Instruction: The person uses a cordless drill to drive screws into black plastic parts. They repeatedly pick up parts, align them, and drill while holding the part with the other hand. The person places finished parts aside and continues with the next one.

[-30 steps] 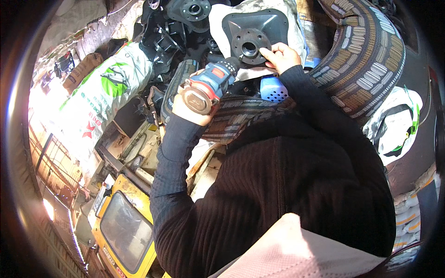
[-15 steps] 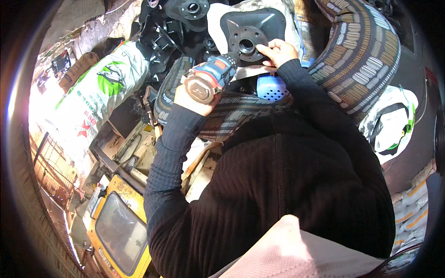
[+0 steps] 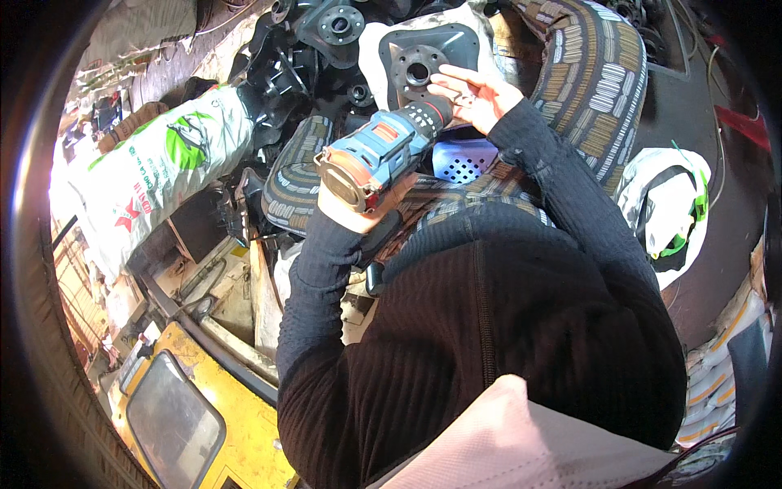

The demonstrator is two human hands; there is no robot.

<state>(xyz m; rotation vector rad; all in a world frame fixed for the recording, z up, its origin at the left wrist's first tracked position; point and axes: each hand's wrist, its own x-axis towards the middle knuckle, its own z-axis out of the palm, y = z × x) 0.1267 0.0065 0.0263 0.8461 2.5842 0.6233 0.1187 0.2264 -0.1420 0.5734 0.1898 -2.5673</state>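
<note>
Left grip: your left hand [image 3: 365, 210] is clamped on the drill [image 3: 376, 155], which lies aslant mid-frame, its chuck [image 3: 429, 116] toward the upper right. Right grip: your right hand [image 3: 487, 104], at upper centre, has its fingers extended beside the chuck and the flange [image 3: 403, 67]; whether they pinch or touch anything cannot be told. The flange sits at upper centre on the white sack [image 3: 371, 61], its round bore facing up. The patterned cushion [image 3: 601, 90] stands at upper right.

Step in hand, as judged: lining up the drill at the flange's near rim. The bit's contact is hidden. The next move calls for squaring the drill to the flange, with your right fingers clear of the chuck.
</note>
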